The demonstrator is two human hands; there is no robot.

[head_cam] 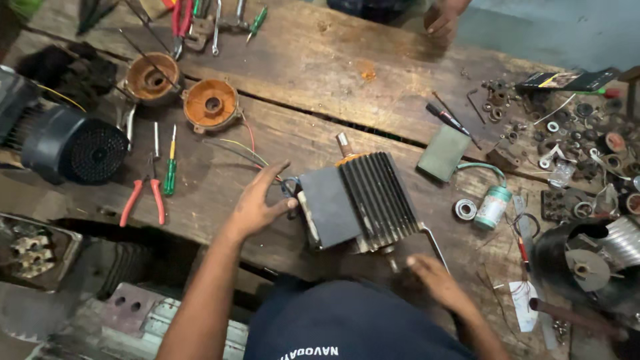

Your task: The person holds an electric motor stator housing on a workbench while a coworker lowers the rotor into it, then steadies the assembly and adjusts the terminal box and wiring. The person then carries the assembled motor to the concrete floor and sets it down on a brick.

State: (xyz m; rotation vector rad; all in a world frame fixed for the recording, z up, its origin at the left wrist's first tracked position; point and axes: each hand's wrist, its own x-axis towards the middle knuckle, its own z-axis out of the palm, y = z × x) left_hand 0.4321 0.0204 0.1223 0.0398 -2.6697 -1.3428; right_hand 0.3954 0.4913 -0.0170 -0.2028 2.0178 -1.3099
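Finned motor (363, 200), between both hands' grip

motor housing (373, 197): dark ribbed metal, matt
workbench (320, 60): rough, stained wood
end caps (212, 105): seemingly rusty metal

Two orange end caps (154, 79) (212, 105), seemingly

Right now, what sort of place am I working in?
Most likely a motor repair workshop: a finned electric motor lies on a worn wooden workbench, with two orange end caps, red-handled pliers, screwdrivers and loose bearings around it.
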